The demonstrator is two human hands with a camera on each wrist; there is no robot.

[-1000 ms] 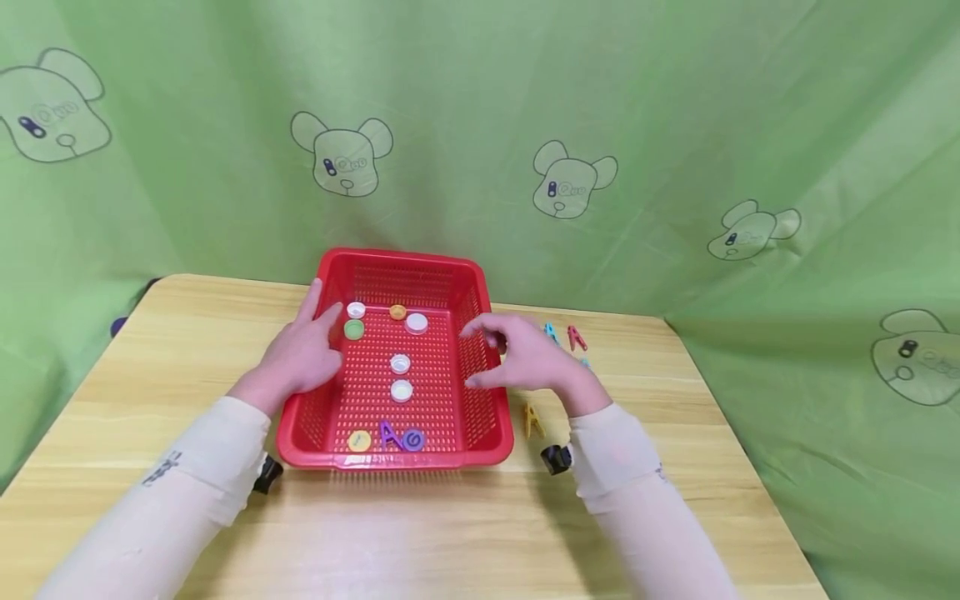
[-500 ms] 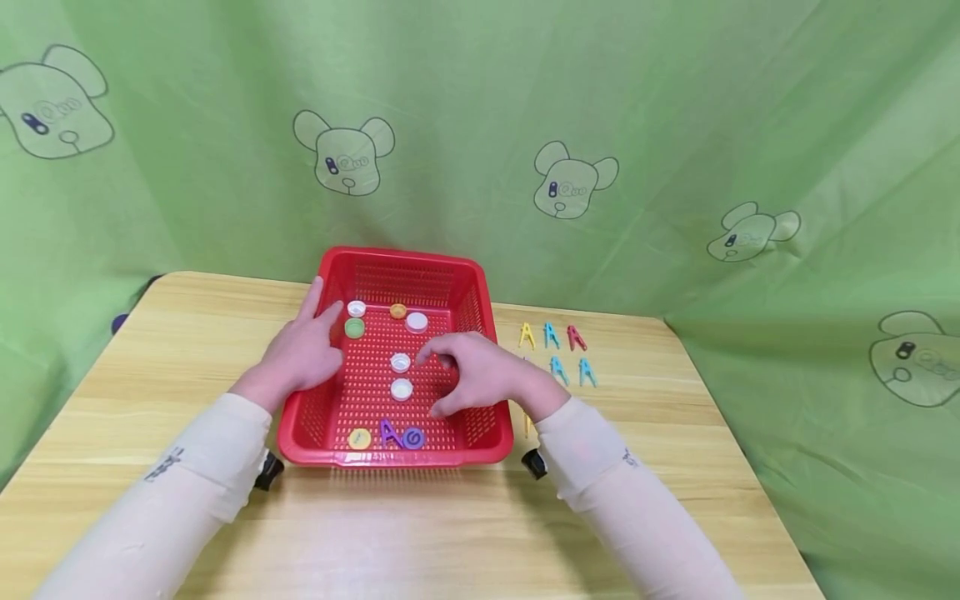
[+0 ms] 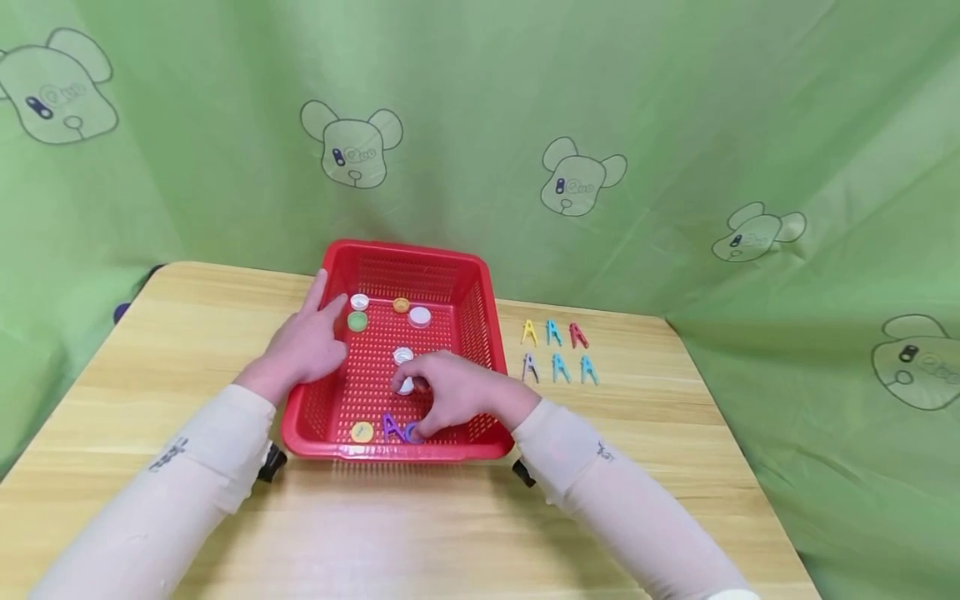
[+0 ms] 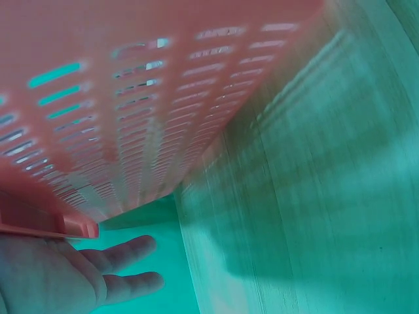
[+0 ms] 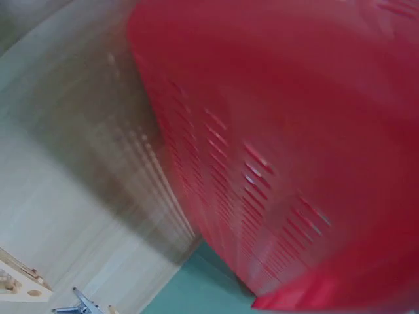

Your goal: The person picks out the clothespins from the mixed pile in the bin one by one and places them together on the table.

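Observation:
A red perforated basket [image 3: 400, 452] stands on the table. My left hand [image 3: 300, 346] rests on its left rim, two fingers stretched forward; in the left wrist view two straight fingers [image 4: 134, 252] of it show beyond the rim. Inside the basket, above its near right part, is my right hand [image 3: 453, 387], thumb and bent index finger apart. The thumb tip overlaps a purple bottle cap [image 3: 409, 432]; contact cannot be told. The index partly covers a white cap [image 3: 406, 387]. A purple clothespin [image 3: 391, 426] and a yellow cap [image 3: 362, 432] lie along the near side.
Farther in the basket lie a green cap [image 3: 357, 321], an orange cap [image 3: 401, 305] and several white caps [image 3: 420, 317]. To its right, small clothespins lie in rows on the table, among them a red one [image 3: 577, 335] and a yellow one [image 3: 528, 332]. A green curtain [image 3: 480, 167] hangs behind.
My right hand has moved left and toward me, from the basket's right rim to the purple cap. The clothespins on the right came into view. My left hand keeps its place.

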